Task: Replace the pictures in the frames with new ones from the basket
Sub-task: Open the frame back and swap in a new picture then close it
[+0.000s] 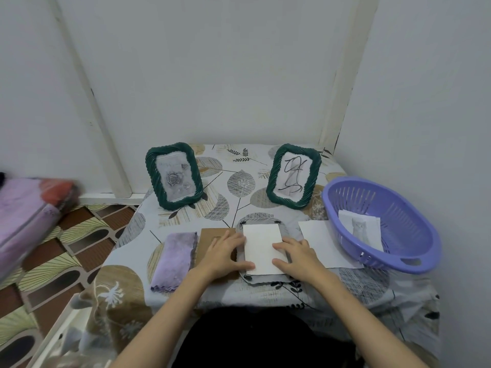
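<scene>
A third frame point(265, 278) lies face down near the table's front edge, with a white picture sheet point(261, 243) lying blank side up on it. My left hand point(225, 254) rests flat on the sheet's left edge and my right hand point(296, 254) on its right edge, fingers spread. A brown backing board point(212, 233) lies under my left hand. Two green twisted frames stand at the back: the left one point(174, 176) shows a rose, the right one point(293, 176) a black scribble. The purple basket point(398, 205) at the right holds a cat picture point(360, 229).
A folded lilac cloth point(175, 261) lies left of the backing board. Another white sheet point(322, 243) lies between the flat frame and the basket. The small table point(239, 181) with a leaf-print cover stands in a wall corner. Pink bedding point(29, 213) is at far left.
</scene>
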